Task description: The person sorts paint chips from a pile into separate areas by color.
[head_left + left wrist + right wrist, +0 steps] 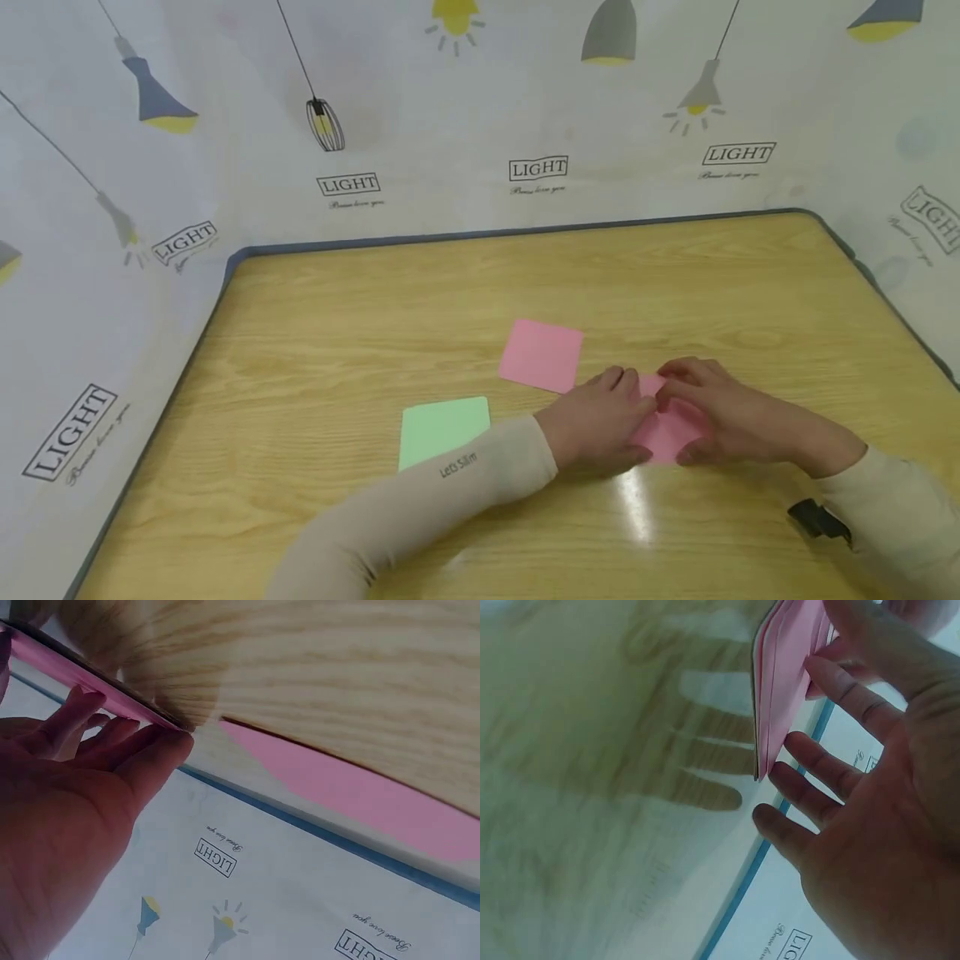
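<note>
**Head view: both hands on a folded pink sheet**

Head camera shows the left hand point(600, 417) and the right hand point(720, 412) meeting over a folded pink paper point(663, 433) on the near right of the wooden table point(300, 350); the sheet lies between and under the fingers, its near edge showing below them; both hands seem to pin it flat so a crease can be pressed. In the left wrist view the fingers point(112, 739) are nearly straight, tips against the paper's edge point(90, 675); in the right wrist view the fingers point(810, 761) are spread and lightly bent beside the layered pink edge point(780, 690); whether the thumb pinches it I cannot tell. A flat pink square point(542, 354) lies just beyond, a green sheet point(442, 427) to the left.
</note>
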